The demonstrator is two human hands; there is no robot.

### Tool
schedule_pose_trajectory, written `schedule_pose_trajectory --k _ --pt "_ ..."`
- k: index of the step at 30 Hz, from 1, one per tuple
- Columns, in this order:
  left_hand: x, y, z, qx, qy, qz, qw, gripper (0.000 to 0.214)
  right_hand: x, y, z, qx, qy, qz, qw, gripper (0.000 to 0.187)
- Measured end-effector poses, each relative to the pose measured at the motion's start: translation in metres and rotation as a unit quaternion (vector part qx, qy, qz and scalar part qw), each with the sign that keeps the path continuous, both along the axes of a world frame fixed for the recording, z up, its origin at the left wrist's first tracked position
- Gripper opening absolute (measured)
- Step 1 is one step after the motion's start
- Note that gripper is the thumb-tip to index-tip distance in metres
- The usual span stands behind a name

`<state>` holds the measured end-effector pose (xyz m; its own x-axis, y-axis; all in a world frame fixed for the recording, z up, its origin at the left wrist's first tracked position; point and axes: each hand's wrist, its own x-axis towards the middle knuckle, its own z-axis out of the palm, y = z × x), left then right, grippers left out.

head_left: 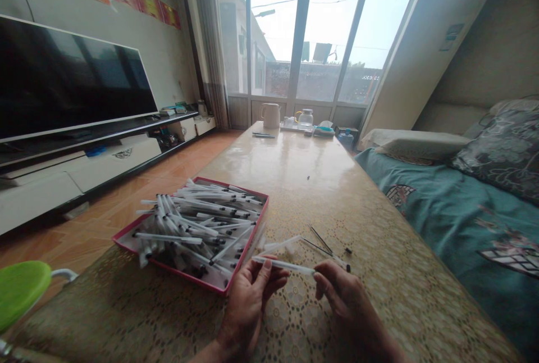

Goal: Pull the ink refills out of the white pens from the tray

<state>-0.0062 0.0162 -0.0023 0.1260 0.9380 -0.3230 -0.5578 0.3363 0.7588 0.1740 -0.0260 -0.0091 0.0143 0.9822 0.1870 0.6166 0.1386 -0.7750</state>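
Observation:
A white pen (288, 266) lies level between my two hands above the table. Its left end is pinched between the thumb and fingers of my left hand (252, 290). At the other end, the fingertips of my right hand (343, 290) close around the tip and hide it. Just beyond the hands are a translucent tube (280, 245), thin dark refills (318, 245) and a small black piece (348, 250). To the left of my left hand, a red-rimmed tray (188, 277) is heaped with many white pens (202, 211) with black ends.
The long table (295, 160) has a patterned cover. At its far end stand a beige kettle (270, 114), a glass pot (306, 118) and a tray of small items. A green stool (23, 293) is at the left, a teal-covered bed (421, 200) at the right.

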Motion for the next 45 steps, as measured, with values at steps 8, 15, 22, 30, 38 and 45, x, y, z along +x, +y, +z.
schedule_pose_trajectory --k 8,15,22,30,38,45 --pt "0.000 -0.001 -0.002 0.011 0.001 -0.006 1.000 0.026 -0.001 0.000 0.000 0.006 -0.003 -0.005 1.000 0.044" --pt "-0.001 -0.002 -0.001 0.010 0.004 -0.009 1.000 0.027 -0.002 0.000 0.002 0.002 0.005 0.001 1.000 0.041" --pt "0.000 -0.002 -0.001 0.014 0.005 -0.005 1.000 0.024 -0.003 0.001 0.000 0.003 0.030 -0.003 1.000 0.035" --pt "0.000 -0.002 0.000 0.004 0.011 -0.004 1.000 0.017 -0.003 0.001 0.002 0.010 0.046 -0.002 0.999 0.036" --pt "0.000 -0.001 -0.003 0.015 0.000 0.005 1.000 0.015 -0.004 0.003 0.004 -0.118 0.333 -0.036 0.935 0.034" --pt "0.000 -0.001 -0.002 0.001 -0.011 0.019 1.000 0.010 0.010 0.003 0.019 -0.125 0.246 -0.037 0.960 0.035"
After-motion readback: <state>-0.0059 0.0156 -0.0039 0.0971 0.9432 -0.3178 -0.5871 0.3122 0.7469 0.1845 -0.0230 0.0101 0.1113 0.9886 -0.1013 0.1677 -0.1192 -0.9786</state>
